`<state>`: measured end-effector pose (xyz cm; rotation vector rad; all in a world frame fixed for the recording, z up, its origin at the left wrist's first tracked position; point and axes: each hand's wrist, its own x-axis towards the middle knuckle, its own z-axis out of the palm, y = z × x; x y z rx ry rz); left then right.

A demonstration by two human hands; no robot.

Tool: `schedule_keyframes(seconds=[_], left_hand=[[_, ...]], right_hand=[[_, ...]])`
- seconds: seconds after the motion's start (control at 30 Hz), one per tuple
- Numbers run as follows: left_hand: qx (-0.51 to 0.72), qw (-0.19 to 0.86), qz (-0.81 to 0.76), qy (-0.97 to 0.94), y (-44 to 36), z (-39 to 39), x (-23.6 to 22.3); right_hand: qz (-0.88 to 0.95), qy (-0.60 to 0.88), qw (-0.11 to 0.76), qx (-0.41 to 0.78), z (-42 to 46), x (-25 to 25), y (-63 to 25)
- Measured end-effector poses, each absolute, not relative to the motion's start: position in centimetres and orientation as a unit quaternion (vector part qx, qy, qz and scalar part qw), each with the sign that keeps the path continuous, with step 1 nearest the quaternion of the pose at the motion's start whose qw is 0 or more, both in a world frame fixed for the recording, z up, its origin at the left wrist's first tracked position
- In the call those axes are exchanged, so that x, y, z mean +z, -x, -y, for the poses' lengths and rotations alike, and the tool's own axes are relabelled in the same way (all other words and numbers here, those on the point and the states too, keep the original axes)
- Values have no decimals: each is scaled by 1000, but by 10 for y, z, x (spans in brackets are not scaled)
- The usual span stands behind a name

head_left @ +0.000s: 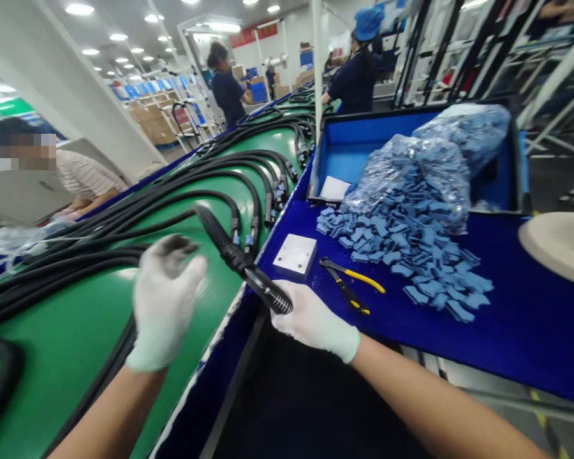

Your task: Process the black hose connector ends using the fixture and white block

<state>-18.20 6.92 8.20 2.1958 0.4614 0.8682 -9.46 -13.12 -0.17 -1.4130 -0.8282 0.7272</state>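
Note:
My right hand [310, 317], in a white glove, is closed around the end of a black corrugated hose [227, 248]. That end has a dark fitting with a ribbed, spring-like tip. The hose is tilted, its other visible part running up and left over the green conveyor. My left hand [165, 296], also gloved, hovers over the belt left of the hose, apart from it. Its fingers are loosely curled with a gap to the thumb, and I see nothing in it. Right of the hose, a pale metal block [295, 255] and yellow-and-black pliers [351, 284] lie on the blue bench.
More black hoses [210, 169] lie along the green conveyor [90, 325]. Blue clips [411, 248] spill from a plastic bag [411, 169] at a blue bin [347, 137]. A round stool [559, 245] stands right. Co-workers stand beyond; one person [88, 178] is across the belt.

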Motion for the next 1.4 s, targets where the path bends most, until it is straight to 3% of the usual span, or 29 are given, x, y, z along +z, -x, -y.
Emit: schedule_keyframes(seconds=[0.1, 0.2, 0.27, 0.33, 0.43, 0.5, 0.57, 0.67, 0.83, 1.03, 1.4], left_hand=[[264, 168, 115, -943, 184, -70, 76], [168, 107, 263, -944, 182, -62, 60], [165, 159, 200, -953, 181, -51, 49], [137, 241, 81, -957, 178, -38, 44], [86, 336, -90, -933, 171, -19, 46], [68, 381, -145, -911, 164, -9, 50], [56, 427, -168, -887, 157, -2, 54], [46, 480, -181, -857, 147, 1, 60], [52, 476, -161, -863, 138, -4, 72], [86, 447, -137, -880, 133, -4, 76], [97, 416, -127, -895, 131, 7, 79]], right_hand=[[410, 621, 545, 386, 164, 10, 75], [443, 637, 473, 418, 190, 26, 63], [439, 684, 443, 377, 206, 31, 56], [403, 793, 387, 242, 220, 26, 49], [333, 919, 208, 33, 229, 2, 39], [322, 937, 138, -9, 229, -14, 35], [308, 936, 171, -21, 226, -23, 32], [291, 903, 316, 15, 225, -14, 34], [424, 758, 486, 99, 221, 23, 54], [460, 738, 486, 89, 208, 30, 65], [468, 751, 466, -9, 205, -8, 62]])
